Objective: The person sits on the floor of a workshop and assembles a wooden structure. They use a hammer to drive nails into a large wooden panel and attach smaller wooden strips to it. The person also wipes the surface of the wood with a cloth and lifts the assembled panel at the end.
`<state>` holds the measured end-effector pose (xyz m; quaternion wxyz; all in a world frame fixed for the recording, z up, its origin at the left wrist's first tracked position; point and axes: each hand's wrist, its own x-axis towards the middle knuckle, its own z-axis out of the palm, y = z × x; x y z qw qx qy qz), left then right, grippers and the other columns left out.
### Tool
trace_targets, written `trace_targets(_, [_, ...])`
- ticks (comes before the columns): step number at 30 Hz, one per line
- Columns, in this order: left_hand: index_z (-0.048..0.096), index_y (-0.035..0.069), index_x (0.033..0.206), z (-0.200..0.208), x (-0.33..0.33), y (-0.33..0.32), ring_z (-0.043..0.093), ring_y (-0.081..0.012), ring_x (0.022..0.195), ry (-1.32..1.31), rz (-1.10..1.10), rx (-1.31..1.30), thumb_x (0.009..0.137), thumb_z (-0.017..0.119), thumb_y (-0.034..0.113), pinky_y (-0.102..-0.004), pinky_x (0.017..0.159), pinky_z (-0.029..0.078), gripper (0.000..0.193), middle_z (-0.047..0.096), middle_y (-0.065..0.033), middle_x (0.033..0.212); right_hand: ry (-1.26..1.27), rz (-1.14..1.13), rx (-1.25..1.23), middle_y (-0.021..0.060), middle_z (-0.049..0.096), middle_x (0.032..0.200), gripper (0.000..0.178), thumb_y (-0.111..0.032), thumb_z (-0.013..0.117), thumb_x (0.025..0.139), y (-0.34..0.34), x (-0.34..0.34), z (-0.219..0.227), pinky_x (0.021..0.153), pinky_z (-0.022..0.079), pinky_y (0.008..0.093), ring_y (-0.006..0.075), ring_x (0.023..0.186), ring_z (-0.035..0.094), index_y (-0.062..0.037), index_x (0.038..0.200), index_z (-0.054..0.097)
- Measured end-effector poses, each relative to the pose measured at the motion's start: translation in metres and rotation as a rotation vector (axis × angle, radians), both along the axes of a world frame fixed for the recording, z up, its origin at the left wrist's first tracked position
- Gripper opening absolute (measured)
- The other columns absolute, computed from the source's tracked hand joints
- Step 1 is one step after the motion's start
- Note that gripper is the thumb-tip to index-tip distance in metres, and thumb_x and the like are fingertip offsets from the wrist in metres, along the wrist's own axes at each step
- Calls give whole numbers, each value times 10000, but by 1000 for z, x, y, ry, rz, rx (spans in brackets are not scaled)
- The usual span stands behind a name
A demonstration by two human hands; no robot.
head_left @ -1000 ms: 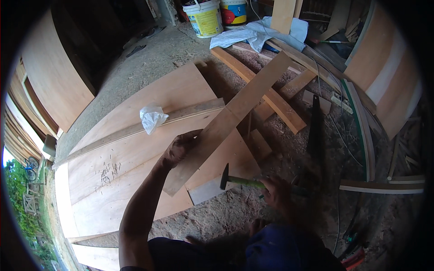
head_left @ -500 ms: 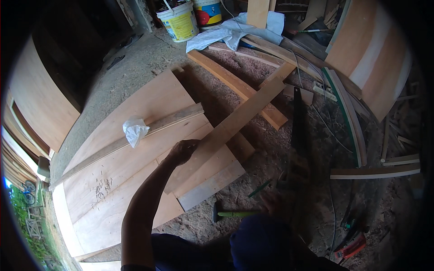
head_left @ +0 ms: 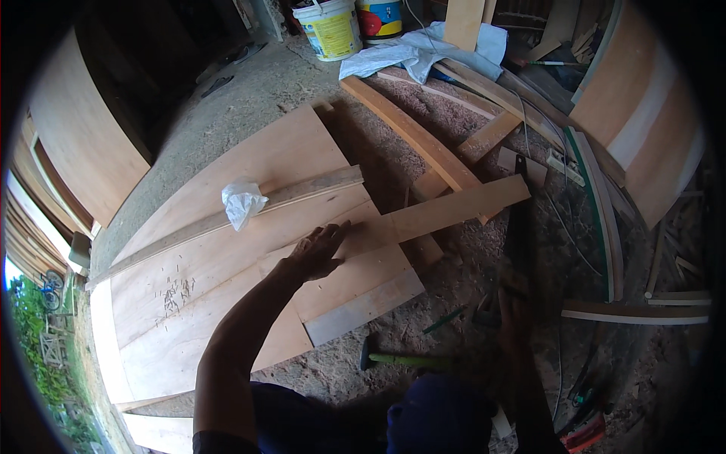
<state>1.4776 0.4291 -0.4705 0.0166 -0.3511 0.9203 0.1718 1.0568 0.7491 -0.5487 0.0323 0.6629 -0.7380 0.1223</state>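
Observation:
My left hand [head_left: 314, 251] rests palm down with its fingers spread on a narrow wooden board [head_left: 454, 204]. That board lies across a large plywood panel [head_left: 227, 284], and its far end juts out past the panel's right edge. In the shade at the right, my right hand [head_left: 516, 321] is closed around the handle of a handsaw [head_left: 519, 227]. The saw's dark blade points away from me, close to the board's jutting end. A crumpled white plastic bag [head_left: 243, 203] sits by a wooden batten [head_left: 302, 194] on the panel, with scattered nails [head_left: 178, 293] nearer me.
A hammer [head_left: 397, 359] with a green handle lies on the dusty floor before my knees. Timber beams [head_left: 412, 132] lie beyond the panel. Two buckets [head_left: 330, 32] stand at the back beside a pale sheet [head_left: 431, 51]. Cables and wood strips [head_left: 601, 219] are at the right.
The narrow board has swung clockwise, its far end now farther right and nearer. My left hand has gone from gripping it to lying flat. My right hand has moved onto the saw handle.

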Motion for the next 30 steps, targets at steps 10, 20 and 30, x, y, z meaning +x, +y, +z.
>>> trace_targets(10, [177, -41, 1572, 23, 41, 10, 501, -428, 1288, -17, -173, -173, 759, 755, 100, -424, 923, 580, 1008, 437, -273, 1402, -465, -132, -444, 254, 541, 1417, 568, -73, 590, 919, 1, -30, 13, 1112, 418, 472, 426, 1354, 492, 8, 1471, 483])
trace_targets(20, [200, 24, 1586, 35, 39, 4, 567, -376, 1209, -180, -88, -155, 804, 715, 203, -441, 831, 589, 953, 500, -208, 1346, 365, -287, -555, 296, 507, 1457, 236, -174, 515, 1033, 74, -14, 112, 1041, 466, 567, 503, 1337, 498, -19, 1188, 602])
trace_targets(30, [394, 113, 1512, 0, -62, -7, 565, -349, 1248, -65, 69, -133, 785, 723, 267, -511, 947, 522, 812, 536, -143, 1389, -724, -348, -737, 219, 629, 1206, 516, -250, 571, 997, 41, 37, 130, 731, 516, 379, 231, 851, 623, 74, 1387, 478])
